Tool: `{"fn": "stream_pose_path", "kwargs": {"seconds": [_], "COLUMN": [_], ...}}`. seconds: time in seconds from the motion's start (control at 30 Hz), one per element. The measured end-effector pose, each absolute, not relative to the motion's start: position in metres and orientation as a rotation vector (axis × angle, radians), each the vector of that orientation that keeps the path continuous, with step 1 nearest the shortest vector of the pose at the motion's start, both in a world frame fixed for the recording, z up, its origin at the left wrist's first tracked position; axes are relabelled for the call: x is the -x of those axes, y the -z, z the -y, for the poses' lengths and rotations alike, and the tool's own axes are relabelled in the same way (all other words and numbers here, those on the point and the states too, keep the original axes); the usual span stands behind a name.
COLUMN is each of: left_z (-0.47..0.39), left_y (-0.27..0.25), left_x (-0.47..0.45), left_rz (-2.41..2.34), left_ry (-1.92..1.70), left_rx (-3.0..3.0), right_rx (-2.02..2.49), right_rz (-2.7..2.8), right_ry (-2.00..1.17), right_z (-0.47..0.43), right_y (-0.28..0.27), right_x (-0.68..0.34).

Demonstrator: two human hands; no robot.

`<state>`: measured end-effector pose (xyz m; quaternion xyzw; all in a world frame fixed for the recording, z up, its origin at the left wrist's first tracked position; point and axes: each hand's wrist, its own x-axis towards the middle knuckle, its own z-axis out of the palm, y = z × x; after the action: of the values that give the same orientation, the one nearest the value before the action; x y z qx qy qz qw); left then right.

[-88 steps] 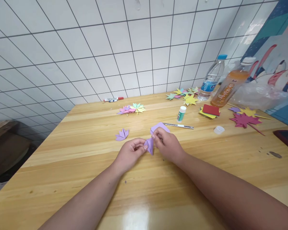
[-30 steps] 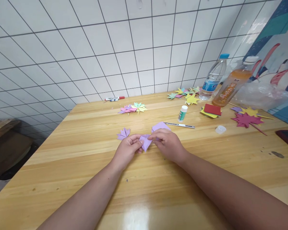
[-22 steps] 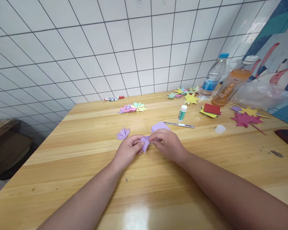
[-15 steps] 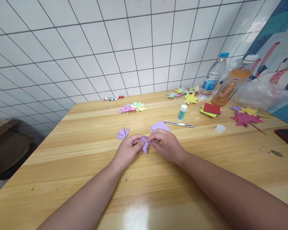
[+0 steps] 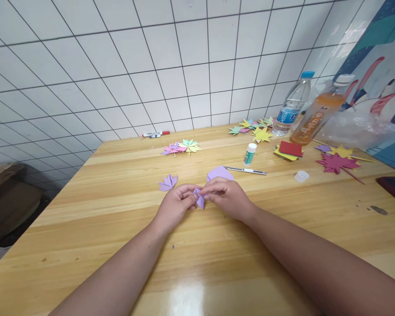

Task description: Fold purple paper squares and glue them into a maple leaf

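A small folded piece of purple paper [image 5: 200, 201] is pinched between my two hands above the table. My left hand [image 5: 178, 201] grips its left side, thumb on top. The fingertips of my right hand [image 5: 228, 197] press on its upper right edge. Part of the paper is hidden behind the fingers. Left of my left hand lies a folded purple paper leaf [image 5: 168, 182]. Just beyond my right hand are purple paper sheets [image 5: 220, 173], with a slim utility knife [image 5: 245, 170] touching their right side.
A glue stick [image 5: 249, 154] stands behind the knife, with a white cap [image 5: 302, 176] to its right. Red and yellow paper [image 5: 290, 149], paper maple leaves [image 5: 338, 163], a water bottle [image 5: 291, 105] and an orange drink bottle [image 5: 322, 110] are at right. Markers [image 5: 156, 134] lie near the tiled wall.
My right fingers have shifted slightly left and flattened along the paper's upper edge. The paper has turned a little, its lower tip moving right. My left hand stays nearly still.
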<state>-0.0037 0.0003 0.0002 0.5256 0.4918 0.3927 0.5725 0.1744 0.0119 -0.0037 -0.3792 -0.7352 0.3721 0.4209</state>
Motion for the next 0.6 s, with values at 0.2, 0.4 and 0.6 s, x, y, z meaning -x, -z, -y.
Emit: {"fn": "stream_pose_path", "kwargs": {"seconds": [0.2,0.4,0.6], "left_z": [0.0006,0.0004,0.0017], "left_y": [-0.0023,-0.0035,-0.0048], "left_x": [0.0039,0.0038,0.0051], "left_rz": [-1.157,-1.120,-1.092], "left_ry": [-0.918,-0.920,-0.899], "left_rx": [-1.190,-1.168,-1.211], "right_rx": [0.838,0.845,1.022], "right_rz": [1.889,1.946,1.918], "right_ry": [-0.907,-0.857,-0.826], "right_z": [-0.0136,-0.0128,-0.0130], "right_y": [0.0064,0.0055,0.0045], "right_x": [-0.1757,-0.1751,-0.1757]}}
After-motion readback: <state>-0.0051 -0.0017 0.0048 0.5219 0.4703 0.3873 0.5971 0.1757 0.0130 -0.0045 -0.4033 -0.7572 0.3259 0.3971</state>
